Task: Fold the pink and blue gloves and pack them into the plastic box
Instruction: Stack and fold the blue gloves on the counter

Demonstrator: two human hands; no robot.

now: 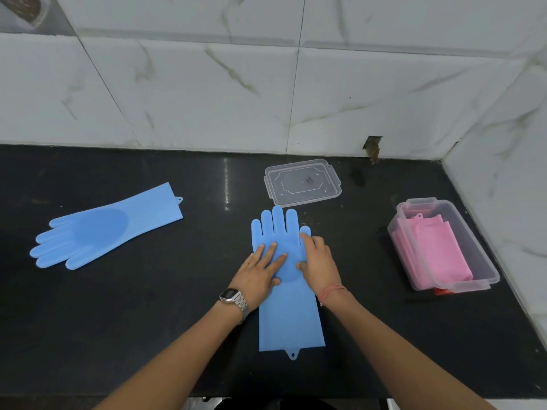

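While both hands press flat on the near blue glove (pixel 288 315) at counter (pixel 148 321) centre, left hand (pixel 260 272) has fingers spread on its palm, right hand (pixel 318 260) fingers together at its thumb edge — gripping nothing. Second blue glove (pixel 103 226) lies well left. Pink gloves (pixel 435 250) sit folded in the plastic box (pixel 473 247), right; lid (pixel 302 182) behind.

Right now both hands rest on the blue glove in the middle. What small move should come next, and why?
Probably fold its fingers back toward the cuff. The blue glove lies flat and unfolded under the left hand and right hand, while the plastic box already holds the folded pink gloves.
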